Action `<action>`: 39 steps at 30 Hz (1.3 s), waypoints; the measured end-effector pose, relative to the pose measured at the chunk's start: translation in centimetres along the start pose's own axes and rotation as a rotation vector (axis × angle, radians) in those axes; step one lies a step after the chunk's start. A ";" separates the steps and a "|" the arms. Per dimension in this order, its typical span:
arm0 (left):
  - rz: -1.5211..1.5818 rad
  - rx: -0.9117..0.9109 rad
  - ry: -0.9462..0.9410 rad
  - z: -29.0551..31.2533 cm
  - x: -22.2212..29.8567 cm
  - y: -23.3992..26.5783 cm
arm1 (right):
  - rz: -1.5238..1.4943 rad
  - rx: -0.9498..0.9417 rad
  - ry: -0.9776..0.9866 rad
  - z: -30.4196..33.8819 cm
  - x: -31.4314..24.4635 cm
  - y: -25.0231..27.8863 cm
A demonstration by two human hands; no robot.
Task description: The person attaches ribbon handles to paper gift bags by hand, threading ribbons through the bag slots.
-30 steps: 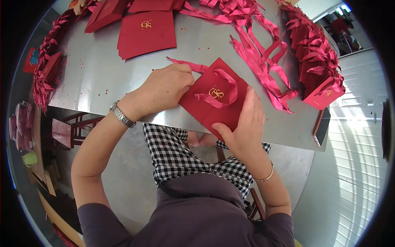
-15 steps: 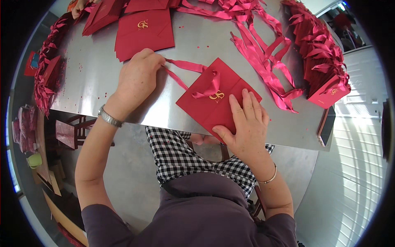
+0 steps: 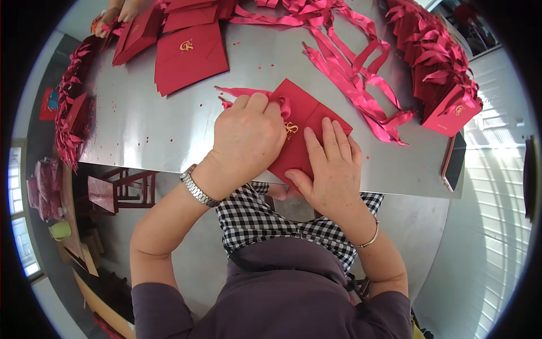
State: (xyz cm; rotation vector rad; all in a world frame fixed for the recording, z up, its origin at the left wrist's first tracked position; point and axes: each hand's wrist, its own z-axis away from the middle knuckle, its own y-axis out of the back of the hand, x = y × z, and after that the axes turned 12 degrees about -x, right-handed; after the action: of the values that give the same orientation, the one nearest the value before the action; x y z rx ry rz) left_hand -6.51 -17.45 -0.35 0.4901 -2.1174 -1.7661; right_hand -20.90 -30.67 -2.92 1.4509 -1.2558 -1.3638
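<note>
A red paper gift bag with a gold emblem lies flat and turned askew near the table's front edge. Over its left part, my left hand is curled closed on a pink ribbon. The ribbon's loose ends stick out to the left past the knuckles, and a loop of it shows beside the fingers. The fingertips themselves are hidden under the hand. My right hand rests flat on the bag's lower right, fingers outstretched, pressing on it without gripping.
Behind lies a stack of flat red bags. Loose pink ribbons spread across the metal table. Ribboned bags line the right side, near a phone; more line the left. Another person's hands work at the far left.
My left hand has moved right, from out left of the bag to above it, bringing the ribbon ends along. My right hand stays flat on the bag.
</note>
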 end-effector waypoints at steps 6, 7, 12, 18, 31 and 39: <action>0.076 0.023 -0.023 -0.7 1.3 0.9 | -0.032 0.008 -0.002 0.0 0.1 -0.1; 0.036 0.013 -0.007 -0.7 1.2 0.6 | -0.038 0.013 -0.006 0.1 0.1 -0.1; -0.058 -0.043 0.007 -0.5 0.5 -0.1 | -0.035 0.016 -0.001 0.1 0.1 0.0; 1.248 -0.177 0.391 -0.9 -1.3 1.6 | -0.091 0.018 -0.013 0.2 0.2 0.0; 0.397 -0.065 0.066 1.3 -8.5 -0.2 | -0.031 0.006 0.004 0.1 0.2 0.3; 0.229 0.106 0.228 1.8 -11.9 -1.2 | -0.019 -0.016 0.029 0.0 0.1 0.3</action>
State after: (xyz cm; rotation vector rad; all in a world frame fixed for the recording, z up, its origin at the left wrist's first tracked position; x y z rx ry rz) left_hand 3.24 -10.46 -2.26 0.4335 -2.0241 -1.4085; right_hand -20.95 -30.80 -2.67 1.4695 -1.2132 -1.3576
